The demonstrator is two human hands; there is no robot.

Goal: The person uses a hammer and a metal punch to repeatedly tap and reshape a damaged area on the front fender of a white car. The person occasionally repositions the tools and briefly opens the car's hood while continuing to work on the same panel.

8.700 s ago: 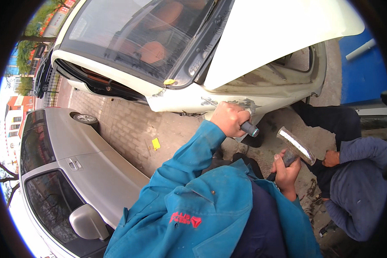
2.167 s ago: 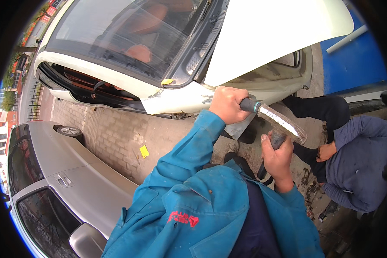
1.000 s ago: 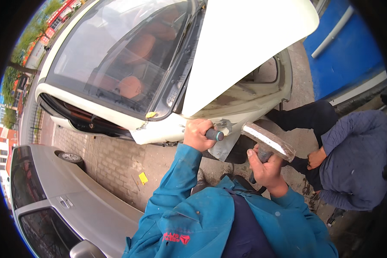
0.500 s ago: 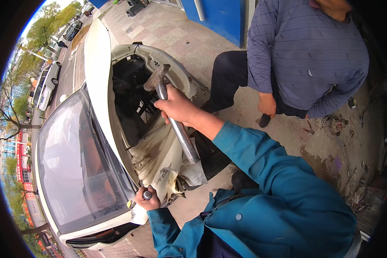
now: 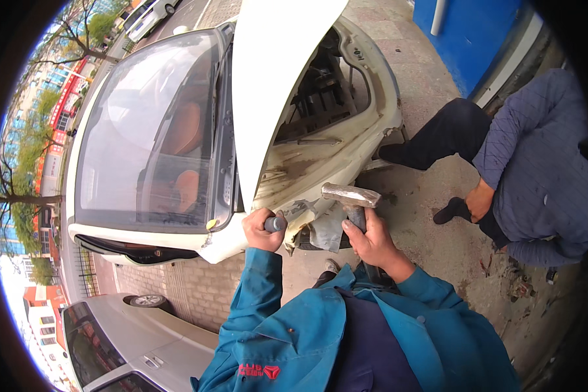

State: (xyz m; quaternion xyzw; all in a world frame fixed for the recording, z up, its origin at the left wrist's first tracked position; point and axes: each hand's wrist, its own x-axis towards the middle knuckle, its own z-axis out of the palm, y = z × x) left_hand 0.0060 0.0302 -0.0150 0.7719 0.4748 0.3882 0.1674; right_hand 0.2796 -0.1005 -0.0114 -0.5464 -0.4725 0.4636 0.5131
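Observation:
My right hand (image 5: 375,245) is wrapped round the handle of a hammer (image 5: 351,195), close below its worn metal head. The handle runs back toward my jacket. My left hand (image 5: 260,232) is closed on a dark rod-shaped tool (image 5: 276,224); its round end points toward me and the rest is hidden. That hand is at the corner between the windshield and the damaged front side of a white car (image 5: 225,247). Crumpled, torn body metal (image 5: 300,212) shows between my two hands. The car's white hood (image 5: 287,59) stands raised over the open engine bay (image 5: 317,98).
Another person (image 5: 536,170) in a grey-blue striped top crouches at the right, near the car's front. Loose parts (image 5: 519,284) lie on the ground there. A silver car (image 5: 137,340) is parked at the lower left. A blue panel (image 5: 467,42) stands at the far right.
My right hand has brought the hammer from above the engine bay back toward my body. The left hand still grips the rod-shaped tool. My view has turned, bringing the silver car into sight.

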